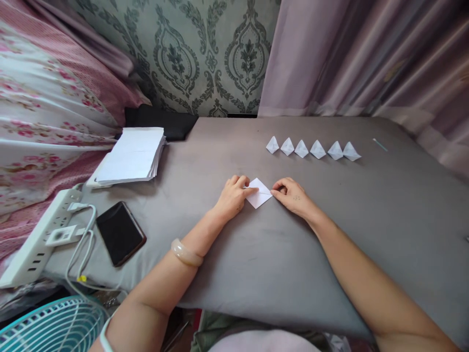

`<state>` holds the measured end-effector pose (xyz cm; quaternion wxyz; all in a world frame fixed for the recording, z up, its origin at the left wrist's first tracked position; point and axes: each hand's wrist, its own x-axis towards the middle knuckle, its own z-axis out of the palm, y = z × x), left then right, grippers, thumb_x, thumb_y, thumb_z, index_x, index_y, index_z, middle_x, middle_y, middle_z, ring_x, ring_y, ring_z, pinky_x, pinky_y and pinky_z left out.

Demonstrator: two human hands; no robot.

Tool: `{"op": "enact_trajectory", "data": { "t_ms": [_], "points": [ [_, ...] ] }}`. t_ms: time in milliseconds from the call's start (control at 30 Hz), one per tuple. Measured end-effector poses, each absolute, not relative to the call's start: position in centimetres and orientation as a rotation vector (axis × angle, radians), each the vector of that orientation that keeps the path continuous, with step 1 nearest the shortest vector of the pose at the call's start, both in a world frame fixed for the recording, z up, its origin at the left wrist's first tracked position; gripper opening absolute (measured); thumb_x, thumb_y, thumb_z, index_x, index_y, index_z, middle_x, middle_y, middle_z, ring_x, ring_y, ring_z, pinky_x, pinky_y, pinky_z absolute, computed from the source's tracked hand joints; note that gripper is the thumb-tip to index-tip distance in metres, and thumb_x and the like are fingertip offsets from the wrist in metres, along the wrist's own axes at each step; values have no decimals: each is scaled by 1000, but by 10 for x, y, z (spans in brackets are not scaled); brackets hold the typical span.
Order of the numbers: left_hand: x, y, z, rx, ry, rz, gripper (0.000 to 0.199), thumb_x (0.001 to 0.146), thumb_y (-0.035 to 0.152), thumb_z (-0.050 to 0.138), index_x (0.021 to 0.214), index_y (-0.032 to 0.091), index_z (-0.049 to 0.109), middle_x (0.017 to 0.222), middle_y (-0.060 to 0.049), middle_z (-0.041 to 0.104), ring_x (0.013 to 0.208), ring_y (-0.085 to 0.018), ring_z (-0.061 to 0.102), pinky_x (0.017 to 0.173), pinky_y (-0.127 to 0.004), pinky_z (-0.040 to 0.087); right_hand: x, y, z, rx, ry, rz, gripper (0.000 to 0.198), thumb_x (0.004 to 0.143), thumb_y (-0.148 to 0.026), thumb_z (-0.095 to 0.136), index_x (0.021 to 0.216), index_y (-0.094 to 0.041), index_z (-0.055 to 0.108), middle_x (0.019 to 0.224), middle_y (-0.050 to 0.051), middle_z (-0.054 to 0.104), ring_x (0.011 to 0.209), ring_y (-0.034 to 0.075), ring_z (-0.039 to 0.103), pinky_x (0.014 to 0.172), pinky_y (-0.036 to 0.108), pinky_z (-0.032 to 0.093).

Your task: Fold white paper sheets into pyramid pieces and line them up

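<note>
A small white folded paper [258, 199] lies on the grey cloth like a diamond, one corner towards me. On its left side rests my left hand [234, 193], with a finger stretched across the middle of the paper and the other fingers curled. My right hand [291, 195] pinches the paper's right corner between thumb and forefinger. Beyond the hands, several folded paper boats [301, 149] with pointed tops stand in a row.
A stack of white paper [130, 155] sits at the left, beside a black phone [120, 233] and a white power strip [44, 234] with cables. A thin stick [380, 144] lies at the far right. A blue fan [54, 325] stands below the table's left corner.
</note>
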<state>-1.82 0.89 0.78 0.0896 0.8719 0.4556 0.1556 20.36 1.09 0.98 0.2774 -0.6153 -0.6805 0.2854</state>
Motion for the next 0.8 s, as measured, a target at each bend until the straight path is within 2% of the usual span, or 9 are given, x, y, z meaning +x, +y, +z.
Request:
{"op": "enact_trajectory", "data": {
  "t_ms": [133, 167, 233, 333, 467, 633, 800],
  "points": [
    [-18, 9, 10, 2679, 1273, 424, 40, 93, 14, 36, 119, 26, 65, 115, -10, 55, 101, -24, 44, 89, -38, 36, 207, 14, 19, -1671, -1668, 966, 18, 77, -30, 56, 87, -18, 65, 68, -1, 60, 55, 13, 50, 55, 27, 43],
    [-17, 8, 12, 2689, 1261, 420, 38, 94, 16, 37, 118, 24, 65, 116, -11, 55, 103, -25, 44, 89, -38, 37, 203, 12, 22, -1664, -1646, 907, 19, 79, -28, 52, 89, -17, 65, 72, 2, 63, 60, 14, 54, 59, 29, 45],
    [-15, 7, 16, 2688, 1241, 417, 35, 94, 18, 39, 116, 22, 66, 114, -11, 57, 103, -25, 45, 88, -38, 38, 191, 6, 26, -1564, -1756, 635, 24, 83, -20, 45, 94, -17, 67, 92, 7, 68, 82, 17, 61, 76, 31, 47],
    [-13, 3, 22, 2658, 1216, 399, 31, 93, 16, 42, 112, 21, 66, 106, -11, 59, 98, -23, 49, 87, -35, 41, 167, -10, 23, -1429, -2078, 441, 32, 86, -12, 38, 102, -17, 65, 108, 10, 66, 101, 20, 59, 88, 33, 45],
    [-19, -5, 26, 2640, 1206, 369, 31, 91, 11, 41, 112, 19, 63, 104, -10, 60, 94, -20, 54, 88, -32, 45, 147, -28, 11, -1556, -2253, 209, 33, 94, -20, 35, 110, -19, 63, 111, 13, 61, 102, 25, 54, 86, 37, 44],
    [-40, -19, 20, 2586, 1232, 439, 32, 89, 8, 42, 112, 17, 62, 112, -11, 62, 110, -21, 53, 97, -34, 45, 144, -36, 10, -1575, -2355, 41, 38, 95, -30, 37, 125, -20, 58, 112, 14, 58, 98, 27, 51, 82, 40, 44],
    [-68, -20, 16, 2494, 1394, 460, 42, 84, 3, 38, 113, 18, 65, 121, -11, 62, 113, -22, 54, 99, -35, 45, 141, -35, 21, -1616, -2406, 43, 39, 94, -33, 39, 123, -19, 62, 112, 16, 58, 99, 29, 49, 81, 42, 44]
  ]
}}
